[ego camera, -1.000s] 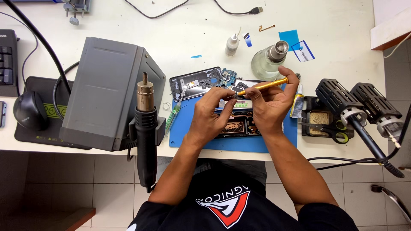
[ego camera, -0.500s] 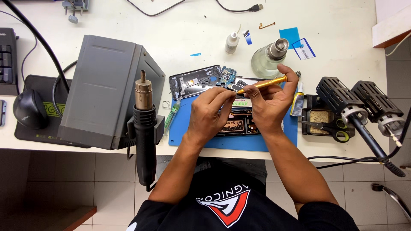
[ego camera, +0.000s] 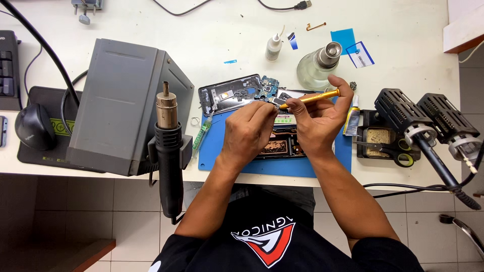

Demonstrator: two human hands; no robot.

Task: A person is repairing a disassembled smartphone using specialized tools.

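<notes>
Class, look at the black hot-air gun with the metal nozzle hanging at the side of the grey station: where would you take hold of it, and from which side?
Grip the black hot-air gun by its long handle below the cradle, coming from the table's front edge. The metal nozzle points up and may be hot, and the grey station blocks the left.

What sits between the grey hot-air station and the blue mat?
In the head view, between the grey hot-air station and the blue mat lie a green-handled tool overlapping the mat's left edge, and a small wire ring on the white table.

Two hands [ego camera: 247, 133] [ego camera: 317, 121], one yellow screwdriver [ego camera: 310, 97], two bottles [ego camera: 274, 48] [ego camera: 318, 65].
</notes>
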